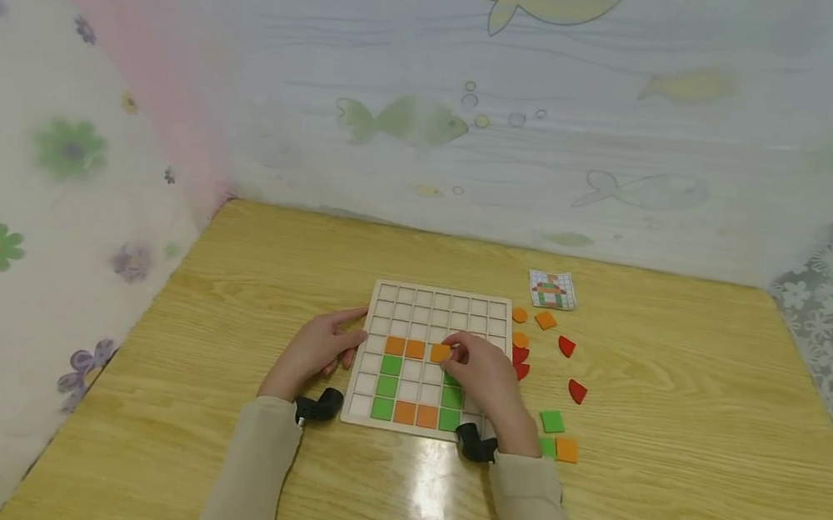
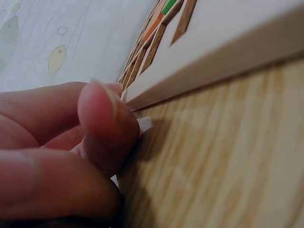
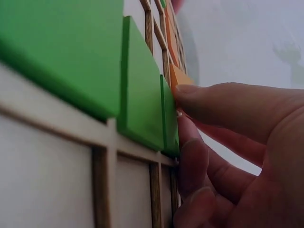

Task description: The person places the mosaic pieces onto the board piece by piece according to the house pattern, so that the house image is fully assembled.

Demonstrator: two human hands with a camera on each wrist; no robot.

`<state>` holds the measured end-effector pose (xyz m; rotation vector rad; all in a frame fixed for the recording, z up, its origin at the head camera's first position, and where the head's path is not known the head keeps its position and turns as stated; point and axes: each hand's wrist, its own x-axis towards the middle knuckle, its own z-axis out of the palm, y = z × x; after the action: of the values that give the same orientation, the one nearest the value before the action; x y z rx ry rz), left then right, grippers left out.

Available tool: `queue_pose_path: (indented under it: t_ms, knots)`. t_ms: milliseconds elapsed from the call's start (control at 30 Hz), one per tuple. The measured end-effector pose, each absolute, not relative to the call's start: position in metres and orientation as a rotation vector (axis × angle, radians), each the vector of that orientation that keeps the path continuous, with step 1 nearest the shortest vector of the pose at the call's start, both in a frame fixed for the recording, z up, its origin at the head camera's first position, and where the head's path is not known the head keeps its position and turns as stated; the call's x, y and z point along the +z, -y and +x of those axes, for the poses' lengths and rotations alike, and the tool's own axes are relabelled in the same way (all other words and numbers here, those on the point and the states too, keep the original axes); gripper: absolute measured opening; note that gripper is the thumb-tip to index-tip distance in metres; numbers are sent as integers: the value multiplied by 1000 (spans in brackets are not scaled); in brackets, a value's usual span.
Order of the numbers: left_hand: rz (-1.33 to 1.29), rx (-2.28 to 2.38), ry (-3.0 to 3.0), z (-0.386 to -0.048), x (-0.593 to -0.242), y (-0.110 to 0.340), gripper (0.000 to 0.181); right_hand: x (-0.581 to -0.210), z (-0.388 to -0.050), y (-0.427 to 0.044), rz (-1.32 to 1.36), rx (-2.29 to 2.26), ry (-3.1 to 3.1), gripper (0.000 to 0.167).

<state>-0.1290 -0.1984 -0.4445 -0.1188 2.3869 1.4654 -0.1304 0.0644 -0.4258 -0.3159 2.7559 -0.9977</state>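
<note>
A wooden grid board (image 1: 401,311) lies on the table, holding green squares (image 1: 387,386) in two columns and orange squares (image 1: 414,349) in an upper and a bottom row. At the right end of the upper row, my right hand (image 1: 486,380) pinches an orange square (image 1: 440,353); in the right wrist view the thumb lies on that orange piece (image 3: 180,76), beside the green squares (image 3: 140,90). My left hand (image 1: 317,349) touches the board's left edge, its fingers slightly bent; in the left wrist view the fingertips are at the board's corner (image 2: 137,97).
Right of the board lie orange circles (image 1: 520,314), red quarter pieces (image 1: 577,391), an orange square (image 1: 545,320), green squares (image 1: 552,421) and another orange square (image 1: 566,450). A small pattern card (image 1: 552,290) is at the back right. A patterned wall covering stands behind the table.
</note>
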Motion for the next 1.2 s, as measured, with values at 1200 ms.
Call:
queue_pose_path:
  t_ms: [1200]
  knots:
    - [-103,1513,-2358,-129,-444,198,45,-426,-130,-64,-396,-919,-2763,27]
